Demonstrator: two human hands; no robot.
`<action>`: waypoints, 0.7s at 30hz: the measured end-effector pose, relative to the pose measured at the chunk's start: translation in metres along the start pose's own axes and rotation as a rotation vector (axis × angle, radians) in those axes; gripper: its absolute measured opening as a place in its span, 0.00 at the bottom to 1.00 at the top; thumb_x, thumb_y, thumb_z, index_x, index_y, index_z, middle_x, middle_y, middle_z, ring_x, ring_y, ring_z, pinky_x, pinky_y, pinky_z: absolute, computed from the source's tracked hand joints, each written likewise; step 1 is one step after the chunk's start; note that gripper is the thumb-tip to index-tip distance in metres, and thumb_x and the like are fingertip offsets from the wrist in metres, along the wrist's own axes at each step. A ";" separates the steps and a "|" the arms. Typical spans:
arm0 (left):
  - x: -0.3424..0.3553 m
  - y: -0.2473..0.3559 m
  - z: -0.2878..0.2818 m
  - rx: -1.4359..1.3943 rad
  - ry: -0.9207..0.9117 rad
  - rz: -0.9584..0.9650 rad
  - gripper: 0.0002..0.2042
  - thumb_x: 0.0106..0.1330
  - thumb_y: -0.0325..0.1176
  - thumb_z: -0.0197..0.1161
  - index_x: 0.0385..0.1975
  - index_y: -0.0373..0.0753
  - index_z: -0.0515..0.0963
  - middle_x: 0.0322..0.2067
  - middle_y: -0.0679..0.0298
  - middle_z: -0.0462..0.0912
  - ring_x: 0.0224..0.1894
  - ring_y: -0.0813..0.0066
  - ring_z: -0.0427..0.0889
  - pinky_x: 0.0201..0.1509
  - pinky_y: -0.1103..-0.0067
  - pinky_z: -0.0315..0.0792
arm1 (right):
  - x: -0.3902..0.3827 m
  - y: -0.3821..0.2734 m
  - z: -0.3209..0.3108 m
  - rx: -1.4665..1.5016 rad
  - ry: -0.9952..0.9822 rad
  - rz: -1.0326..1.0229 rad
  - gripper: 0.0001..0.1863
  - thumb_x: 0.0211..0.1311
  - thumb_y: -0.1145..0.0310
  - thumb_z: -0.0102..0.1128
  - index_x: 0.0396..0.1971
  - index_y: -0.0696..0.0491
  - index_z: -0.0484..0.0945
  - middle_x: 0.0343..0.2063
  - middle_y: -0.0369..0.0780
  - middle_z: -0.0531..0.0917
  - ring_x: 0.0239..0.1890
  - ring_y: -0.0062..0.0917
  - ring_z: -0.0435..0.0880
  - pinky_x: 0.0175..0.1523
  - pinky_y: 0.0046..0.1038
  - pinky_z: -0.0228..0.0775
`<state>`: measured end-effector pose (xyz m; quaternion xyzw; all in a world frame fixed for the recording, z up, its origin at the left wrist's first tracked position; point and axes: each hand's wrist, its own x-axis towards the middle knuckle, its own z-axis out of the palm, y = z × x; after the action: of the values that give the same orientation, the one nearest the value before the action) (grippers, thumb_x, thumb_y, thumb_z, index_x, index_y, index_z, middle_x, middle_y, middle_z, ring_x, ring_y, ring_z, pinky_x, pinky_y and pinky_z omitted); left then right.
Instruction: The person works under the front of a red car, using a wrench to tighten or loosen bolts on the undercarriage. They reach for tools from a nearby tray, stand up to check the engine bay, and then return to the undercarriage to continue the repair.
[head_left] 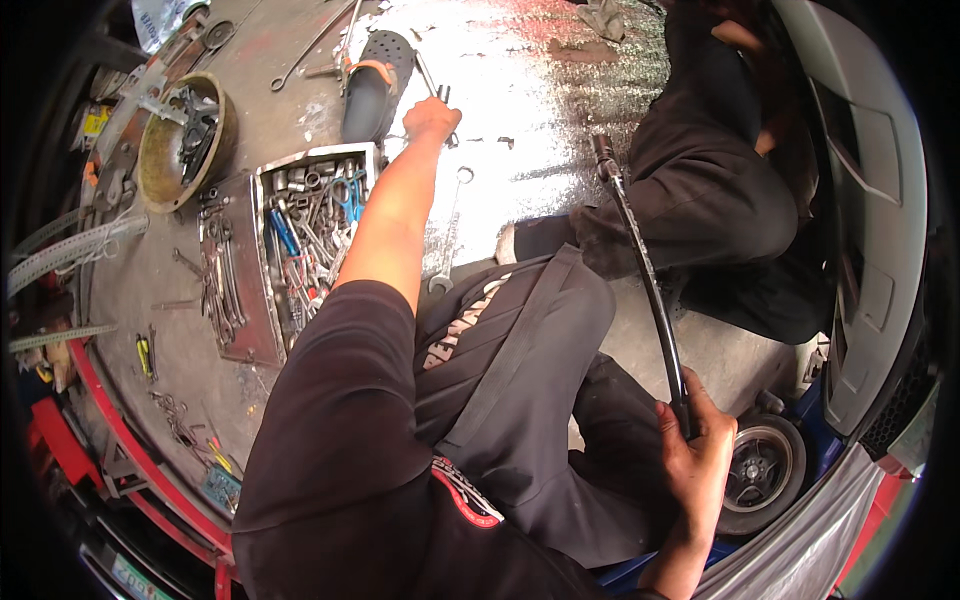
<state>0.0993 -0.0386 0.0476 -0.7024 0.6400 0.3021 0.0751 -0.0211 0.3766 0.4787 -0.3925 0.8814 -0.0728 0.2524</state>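
My left hand [432, 120] reaches far forward over the shiny silver mat [520, 90], its fingers closed round a metal tool [427, 75] with a slim shaft and dark parts; the grip hides its exact kind. In my right hand [700, 445], at the lower right, is the lower end of a long black breaker bar [645, 265]. A dark socket [603, 150] sits on the bar's upper end, which points away from me near another person's leg. A combination wrench [452, 225] lies on the mat's edge beside my knee.
On the left stand an open metal toolbox [315, 155] full of sockets and wrenches, and a round basin [150, 160] holding dark parts. A dark clog [372, 95] is beside my left hand. Another person [700, 190] sits at the right by a vehicle panel [880, 230]; a small wheel [765, 470] is below.
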 end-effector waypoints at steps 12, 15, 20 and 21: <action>-0.206 -0.093 -0.097 -0.623 -0.143 0.511 0.19 0.68 0.44 0.64 0.35 0.29 0.80 0.25 0.56 0.85 0.28 0.71 0.87 0.35 0.72 0.79 | -0.008 0.021 0.009 0.143 -0.061 -0.057 0.24 0.63 0.76 0.68 0.57 0.66 0.77 0.27 0.37 0.82 0.29 0.14 0.74 0.37 0.20 0.70; -0.253 -0.161 -0.090 -0.849 -0.243 0.489 0.14 0.73 0.34 0.62 0.48 0.29 0.73 0.36 0.60 0.85 0.27 0.76 0.86 0.27 0.79 0.78 | 0.000 0.016 0.003 0.153 -0.093 -0.080 0.24 0.63 0.76 0.68 0.58 0.66 0.76 0.26 0.34 0.78 0.29 0.14 0.69 0.36 0.18 0.66; -0.281 -0.248 -0.049 -0.800 -0.066 0.060 0.19 0.69 0.38 0.65 0.50 0.29 0.75 0.26 0.59 0.84 0.22 0.74 0.83 0.25 0.73 0.78 | 0.005 0.021 -0.001 0.206 -0.071 -0.127 0.24 0.63 0.80 0.65 0.59 0.68 0.74 0.38 0.42 0.85 0.39 0.18 0.78 0.47 0.21 0.73; -0.278 -0.267 -0.037 -0.693 -0.001 0.072 0.21 0.68 0.41 0.66 0.49 0.28 0.75 0.26 0.55 0.84 0.23 0.68 0.84 0.28 0.69 0.78 | 0.004 0.019 -0.002 0.202 -0.066 -0.138 0.24 0.63 0.80 0.64 0.60 0.68 0.74 0.39 0.44 0.85 0.41 0.18 0.79 0.49 0.22 0.73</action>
<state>0.3640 0.2259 0.1477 -0.6631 0.5238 0.5043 -0.1780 -0.0373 0.3865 0.4724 -0.4268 0.8318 -0.1654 0.3139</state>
